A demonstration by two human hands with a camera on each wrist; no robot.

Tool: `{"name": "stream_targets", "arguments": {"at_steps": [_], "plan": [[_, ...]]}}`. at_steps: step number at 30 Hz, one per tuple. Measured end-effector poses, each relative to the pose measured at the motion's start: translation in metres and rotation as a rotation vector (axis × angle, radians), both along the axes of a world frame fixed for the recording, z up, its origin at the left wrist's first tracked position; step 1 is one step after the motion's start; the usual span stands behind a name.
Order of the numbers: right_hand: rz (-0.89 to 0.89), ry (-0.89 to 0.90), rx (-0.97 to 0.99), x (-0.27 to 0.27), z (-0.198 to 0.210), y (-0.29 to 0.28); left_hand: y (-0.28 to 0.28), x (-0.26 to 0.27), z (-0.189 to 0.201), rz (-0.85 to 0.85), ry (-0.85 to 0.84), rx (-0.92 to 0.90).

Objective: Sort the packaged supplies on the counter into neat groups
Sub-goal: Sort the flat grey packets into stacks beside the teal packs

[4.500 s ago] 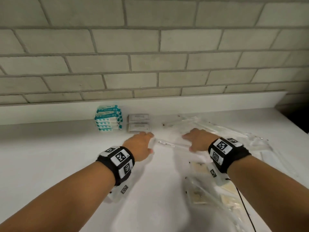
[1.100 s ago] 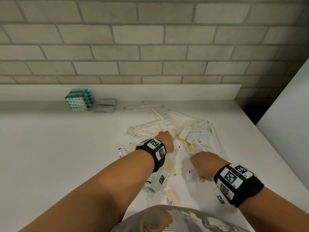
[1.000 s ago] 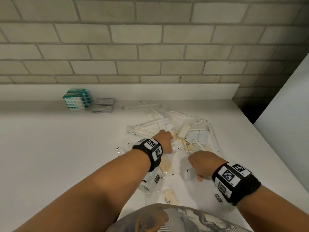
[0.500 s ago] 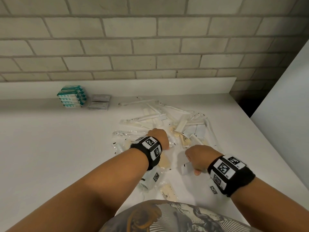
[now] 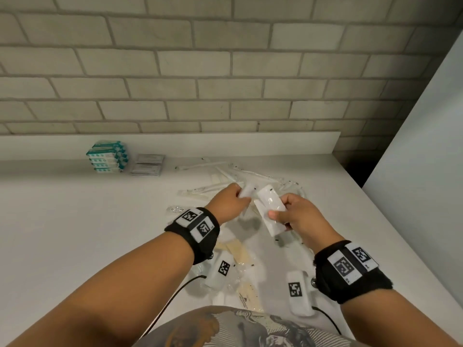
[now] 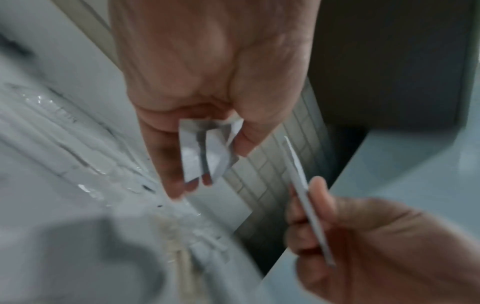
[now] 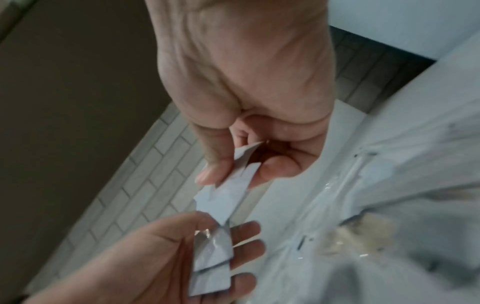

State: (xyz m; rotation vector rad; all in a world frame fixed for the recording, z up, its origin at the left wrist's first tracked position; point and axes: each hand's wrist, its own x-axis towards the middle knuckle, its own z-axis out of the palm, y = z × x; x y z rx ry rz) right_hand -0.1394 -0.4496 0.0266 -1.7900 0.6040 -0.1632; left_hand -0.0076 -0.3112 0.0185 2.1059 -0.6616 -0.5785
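Above the loose pile of clear-wrapped supplies [image 5: 225, 181] on the white counter [image 5: 75, 221], both hands are raised and close together. My left hand [image 5: 239, 195] pinches small flat white packets [image 6: 207, 152] between thumb and fingers; they also show in the right wrist view as white packets [image 7: 211, 257]. My right hand [image 5: 276, 216] grips a longer white packet [image 5: 269, 209] between thumb and curled fingers; its near end is the pinched packet [image 7: 231, 185]. The two held lots nearly touch. More wrapped beige and white items [image 5: 240, 254] lie under my forearms.
A stack of teal-and-white packets [image 5: 107, 156] and two piles of grey sachets [image 5: 147, 165] stand at the back left against the low backsplash [image 5: 225, 144]. A pale panel [image 5: 426, 159] rises at the right, past the counter's right edge, with a dark gap [image 5: 355, 169] at the corner.
Both hands have lifted off the pile, each with white packets, and moved toward each other. The head view has tilted a little.
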Motion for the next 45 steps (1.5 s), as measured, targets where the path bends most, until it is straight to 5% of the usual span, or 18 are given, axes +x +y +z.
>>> {"name": "stream_targets", "arguments": {"at_steps": [3, 7, 16, 19, 23, 31, 38, 41, 45], "plan": [[-0.05, -0.156, 0.152, 0.006, 0.011, 0.015, 0.014, -0.013, 0.018, 0.007, 0.445, -0.36], [-0.084, -0.223, 0.139, 0.018, 0.013, 0.033, 0.042, -0.025, 0.033, -0.046, 0.63, -0.556], [0.094, -0.263, 0.085, 0.044, 0.022, 0.089, 0.106, -0.011, 0.031, 0.115, 0.538, -0.552], [0.147, -0.516, -0.22, 0.056, 0.029, 0.1, 0.128, -0.001, 0.033, 0.146, 0.679, -0.62], [0.349, -0.562, -0.828, 0.073, 0.015, 0.117, 0.152, 0.008, 0.039, 0.071, 0.682, -0.653], [0.055, -0.57, -0.774, 0.083, 0.006, 0.136, 0.186, 0.026, 0.032, 0.168, 0.634, -0.707], [0.087, -0.637, -1.218, 0.101, -0.001, 0.156, 0.191, 0.031, 0.034, 0.121, 0.772, -0.819], [0.179, -0.524, -1.089, 0.099, -0.001, 0.164, 0.192, 0.036, 0.031, 0.12, 0.698, -0.753], [0.034, -0.354, -0.408, 0.093, 0.005, 0.164, 0.192, 0.04, 0.024, 0.197, 0.676, -0.788]]}}
